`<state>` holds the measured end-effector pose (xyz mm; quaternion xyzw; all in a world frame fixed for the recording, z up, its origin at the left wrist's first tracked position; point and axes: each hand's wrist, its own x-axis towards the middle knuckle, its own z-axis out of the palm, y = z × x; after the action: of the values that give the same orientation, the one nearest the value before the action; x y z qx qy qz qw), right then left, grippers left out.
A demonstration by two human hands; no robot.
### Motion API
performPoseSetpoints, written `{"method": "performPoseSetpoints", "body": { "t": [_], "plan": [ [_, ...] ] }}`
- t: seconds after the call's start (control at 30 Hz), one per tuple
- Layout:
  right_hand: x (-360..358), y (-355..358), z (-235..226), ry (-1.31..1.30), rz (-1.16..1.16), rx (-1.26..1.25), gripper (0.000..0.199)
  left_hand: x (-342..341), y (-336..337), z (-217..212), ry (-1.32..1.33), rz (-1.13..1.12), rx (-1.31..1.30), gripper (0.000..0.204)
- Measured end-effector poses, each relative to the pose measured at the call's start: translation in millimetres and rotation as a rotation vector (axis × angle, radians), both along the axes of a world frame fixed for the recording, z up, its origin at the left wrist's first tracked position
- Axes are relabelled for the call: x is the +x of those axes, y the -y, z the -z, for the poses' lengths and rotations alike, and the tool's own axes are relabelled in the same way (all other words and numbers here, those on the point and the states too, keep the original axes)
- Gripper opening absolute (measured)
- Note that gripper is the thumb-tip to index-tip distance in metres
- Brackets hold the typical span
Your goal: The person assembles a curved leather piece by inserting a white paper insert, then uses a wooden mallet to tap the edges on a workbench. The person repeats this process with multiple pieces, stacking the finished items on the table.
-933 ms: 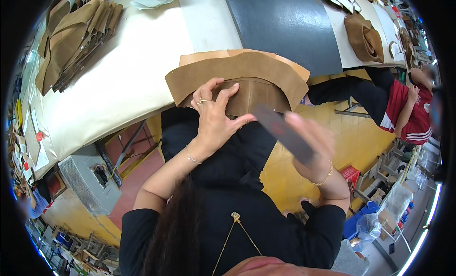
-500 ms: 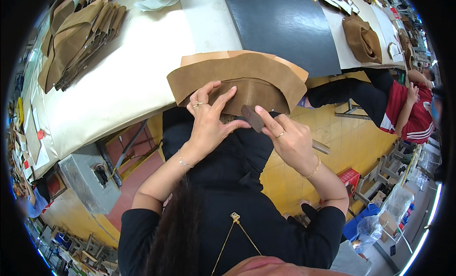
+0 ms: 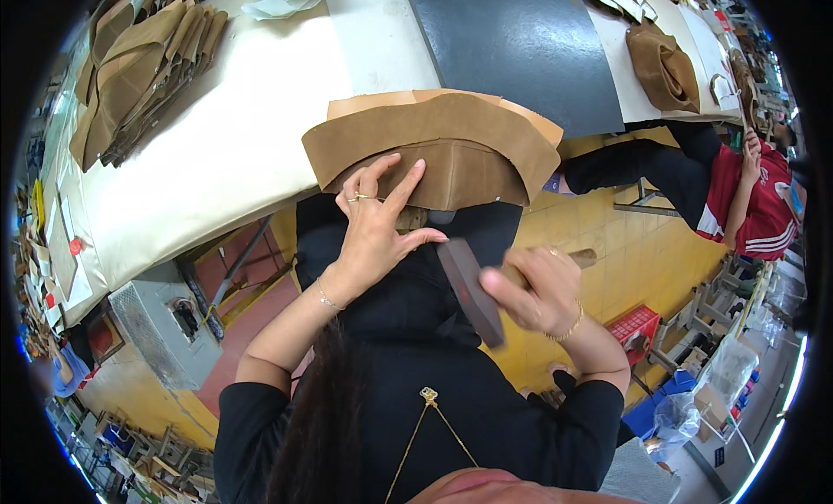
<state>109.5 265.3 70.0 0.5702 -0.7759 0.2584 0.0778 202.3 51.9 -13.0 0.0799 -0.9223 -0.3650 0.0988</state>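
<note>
A curved brown leather piece [image 3: 382, 126] with a stitched panel under its arched edge lies at the table's near edge, over my lap. Paler tan leather [image 3: 529, 126] shows behind its upper rim. My left hand [image 3: 377, 213] rests on the panel with its fingers spread flat and its thumb pointing out to the right, below the lower edge. In my right hand [image 3: 542, 287], slightly blurred, is a hammer [image 3: 468, 291] with a dark blocky head and a wooden handle. The head hangs below the leather, apart from it. Beneath the panel's edge a dark rounded support [image 3: 441, 217] peeks out.
Stacked brown leather pieces [image 3: 143, 79] lie at the left of the white table [image 3: 260, 105]. A black board [image 3: 521, 52] covers its middle, and another folded brown piece [image 3: 664, 70] sits right of it. A person in red [image 3: 755, 200] is at the right, near a red crate [image 3: 633, 330].
The hammer has swung down and away from the leather, toward me, and its head has turned. My left hand has shifted slightly leftward, and the leather stays nearly in place.
</note>
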Motion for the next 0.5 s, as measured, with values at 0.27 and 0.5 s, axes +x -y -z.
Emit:
{"method": "performPoseSetpoints", "body": {
  "t": [0.27, 0.5],
  "plan": [
    [-22, 14, -10, 0.171, 0.161, -0.252, 0.056, 4, -2, -2, -0.177, 0.024, -0.137, 0.077],
    [-58, 23, -29, 0.272, 0.22, -0.023, 0.035, 4, -14, -9, -0.224, 0.093, -0.314, 0.065]
  ]
}}
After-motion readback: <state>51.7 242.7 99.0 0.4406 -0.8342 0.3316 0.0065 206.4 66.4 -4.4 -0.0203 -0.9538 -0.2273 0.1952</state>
